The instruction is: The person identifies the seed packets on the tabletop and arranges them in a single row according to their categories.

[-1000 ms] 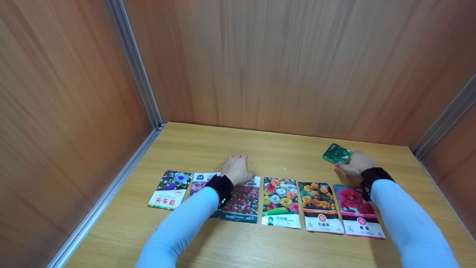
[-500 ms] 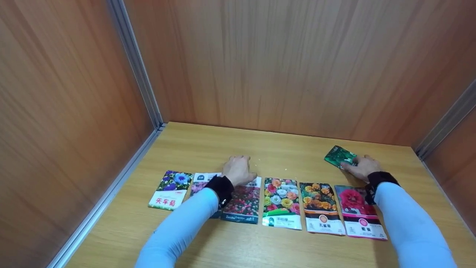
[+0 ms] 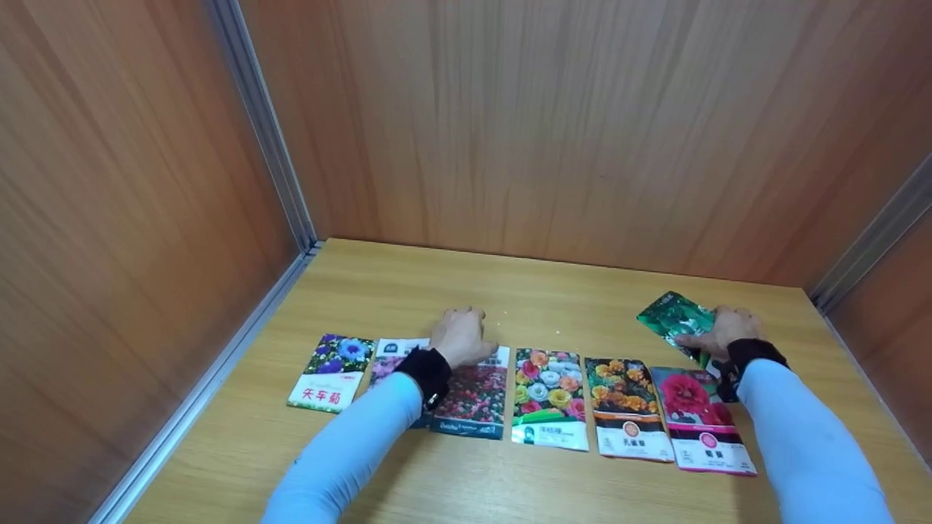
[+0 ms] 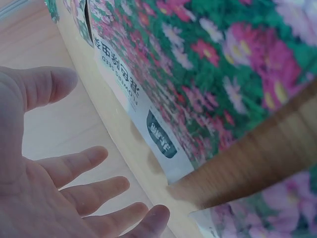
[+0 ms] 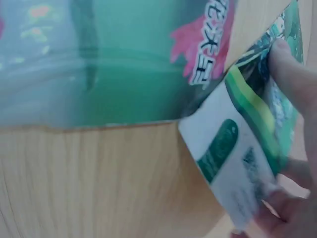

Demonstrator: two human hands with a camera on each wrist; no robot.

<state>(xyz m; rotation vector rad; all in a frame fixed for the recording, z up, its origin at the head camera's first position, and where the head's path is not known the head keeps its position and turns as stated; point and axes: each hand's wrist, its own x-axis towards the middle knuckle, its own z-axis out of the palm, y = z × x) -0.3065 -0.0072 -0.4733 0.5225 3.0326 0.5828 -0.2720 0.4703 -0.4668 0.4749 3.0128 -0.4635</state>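
My right hand (image 3: 727, 331) pinches a green seed packet (image 3: 671, 314) between thumb and fingers, behind the right end of a packet row. In the right wrist view that packet hangs tilted, its white lower part (image 5: 225, 153) near the edge of another packet (image 5: 133, 84). My left hand (image 3: 460, 338) is over the top of a pink-flower seed packet (image 3: 473, 397). In the left wrist view its fingers (image 4: 96, 196) are spread and hold nothing. My left forearm partly hides a pink-purple flower packet (image 3: 389, 360).
The row also has a blue cornflower packet (image 3: 336, 371), a multicoloured one (image 3: 550, 397), an orange marigold one (image 3: 628, 400) and a red-flower one (image 3: 699, 411) on the wooden table (image 3: 553, 480). Wood panels (image 3: 553, 131) wall in the back and sides.
My right hand has moved right and a little nearer, drawing the green packet along; more of it shows now. The red-flower packet has shifted slightly nearer. My left hand stays nearly in place.
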